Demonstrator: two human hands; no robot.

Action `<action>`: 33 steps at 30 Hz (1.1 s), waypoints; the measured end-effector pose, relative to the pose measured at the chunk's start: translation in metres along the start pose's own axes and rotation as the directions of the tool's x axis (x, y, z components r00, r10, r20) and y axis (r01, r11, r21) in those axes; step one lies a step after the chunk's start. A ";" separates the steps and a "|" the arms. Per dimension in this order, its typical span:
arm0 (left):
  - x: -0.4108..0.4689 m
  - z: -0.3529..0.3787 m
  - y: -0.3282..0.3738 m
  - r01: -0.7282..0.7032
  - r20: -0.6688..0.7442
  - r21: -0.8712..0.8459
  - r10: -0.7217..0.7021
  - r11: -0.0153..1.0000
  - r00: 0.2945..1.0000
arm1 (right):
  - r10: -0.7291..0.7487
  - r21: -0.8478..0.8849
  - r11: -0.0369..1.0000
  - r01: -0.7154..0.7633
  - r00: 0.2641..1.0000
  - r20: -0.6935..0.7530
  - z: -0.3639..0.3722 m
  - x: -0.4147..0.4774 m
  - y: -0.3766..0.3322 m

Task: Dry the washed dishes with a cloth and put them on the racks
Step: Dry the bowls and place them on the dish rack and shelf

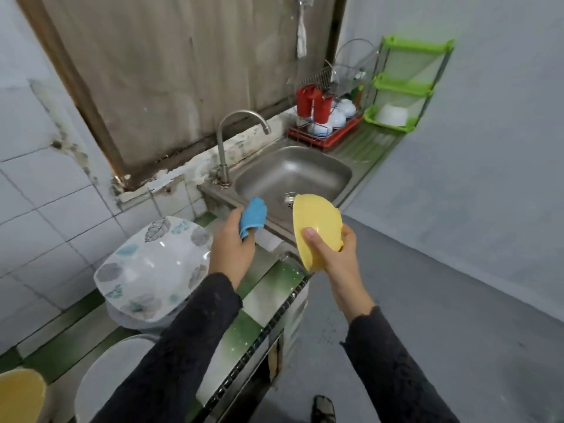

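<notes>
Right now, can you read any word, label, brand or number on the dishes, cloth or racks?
None can be read.
The yellow bowl, blue cloth and green rack show no print.
The square plate bears only a leaf pattern.
Items in the red rack are too small to tell.

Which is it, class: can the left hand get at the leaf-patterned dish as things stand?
Probably yes: the leaf-patterned dish lies close beside the left hand, nothing between them. But that hand grips the blue cloth, so its fingers are not free.

right hand (334, 254) grips yellow bowl (316, 230); left hand (233, 242) grips blue cloth (253, 216).
</notes>
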State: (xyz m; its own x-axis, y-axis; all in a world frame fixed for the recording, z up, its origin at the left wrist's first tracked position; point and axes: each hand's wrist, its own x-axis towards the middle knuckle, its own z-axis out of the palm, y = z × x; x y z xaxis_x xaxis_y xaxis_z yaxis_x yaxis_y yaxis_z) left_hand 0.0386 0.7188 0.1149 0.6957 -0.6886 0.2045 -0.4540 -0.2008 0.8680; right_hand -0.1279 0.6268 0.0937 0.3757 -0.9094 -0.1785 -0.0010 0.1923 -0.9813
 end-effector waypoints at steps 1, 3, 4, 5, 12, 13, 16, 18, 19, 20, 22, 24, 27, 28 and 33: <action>0.006 0.013 0.006 -0.009 0.023 0.004 0.009 1.000 1.000 | -0.010 -0.013 1.000 0.009 1.000 -0.025 -0.010 0.007 -0.004; 0.023 0.054 0.024 -0.049 0.086 0.029 0.046 0.998 0.995 | -0.031 -0.018 0.999 0.029 0.996 -0.084 -0.043 0.027 -0.015; 0.027 0.061 0.027 -0.061 0.105 0.042 0.056 0.997 0.993 | -0.040 -0.030 0.999 0.037 0.995 -0.095 -0.048 0.032 -0.019; 0.037 0.081 0.037 -0.084 0.127 0.043 0.078 0.996 0.989 | -0.052 -0.025 0.998 0.049 0.991 -0.121 -0.066 0.044 -0.025; 0.097 0.217 0.102 -0.155 0.134 0.005 0.153 0.988 0.979 | -0.123 -0.048 0.992 0.115 0.964 -0.237 -0.181 0.126 -0.063; 0.102 0.232 0.112 -0.159 0.132 -0.009 0.158 0.987 0.979 | -0.136 -0.059 0.990 0.126 0.960 -0.246 -0.195 0.136 -0.068; 0.122 0.284 0.138 -0.173 0.130 -0.043 0.177 0.984 0.976 | -0.193 -0.105 0.980 0.169 0.931 -0.309 -0.241 0.169 -0.082; 0.137 0.320 0.152 -0.144 0.126 -0.078 0.153 0.986 0.980 | -0.231 -0.128 0.972 0.199 0.916 -0.327 -0.271 0.195 -0.093; 0.142 0.332 0.158 -0.136 0.126 -0.087 0.147 0.987 0.981 | -0.242 -0.126 0.969 0.211 0.914 -0.326 -0.281 0.206 -0.097; 0.149 0.349 0.163 -0.130 0.128 -0.092 0.141 0.987 0.982 | -0.251 -0.121 0.967 0.223 0.912 -0.324 -0.294 0.221 -0.100; 0.161 0.371 0.170 -0.136 0.140 -0.068 0.145 0.988 0.979 | -0.253 -0.122 0.967 0.225 0.912 -0.322 -0.309 0.245 -0.107; 0.176 0.388 0.177 -0.131 0.152 -0.047 0.137 0.990 0.979 | -0.238 -0.121 0.970 0.209 0.913 -0.330 -0.318 0.268 -0.112; 0.213 0.423 0.185 -0.120 0.160 -0.064 0.129 0.991 0.979 | -0.210 -0.090 0.978 0.191 0.918 -0.336 -0.330 0.315 -0.119; 0.224 0.430 0.186 -0.118 0.163 -0.069 0.128 0.991 0.978 | -0.200 -0.085 0.980 0.182 0.920 -0.337 -0.331 0.327 -0.121; 0.294 0.480 0.188 -0.107 0.155 -0.068 0.117 0.992 0.981 | -0.179 -0.121 0.982 0.146 0.924 -0.337 -0.338 0.405 -0.123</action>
State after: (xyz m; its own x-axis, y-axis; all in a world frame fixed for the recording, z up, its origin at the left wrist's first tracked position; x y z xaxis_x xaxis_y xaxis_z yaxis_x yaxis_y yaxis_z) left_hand -0.1096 0.1445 0.1216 0.5433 -0.8069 0.2320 -0.4869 -0.0777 0.8700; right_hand -0.2889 0.1099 0.1176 0.0351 -0.9993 -0.0134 -0.0580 0.0113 -0.9983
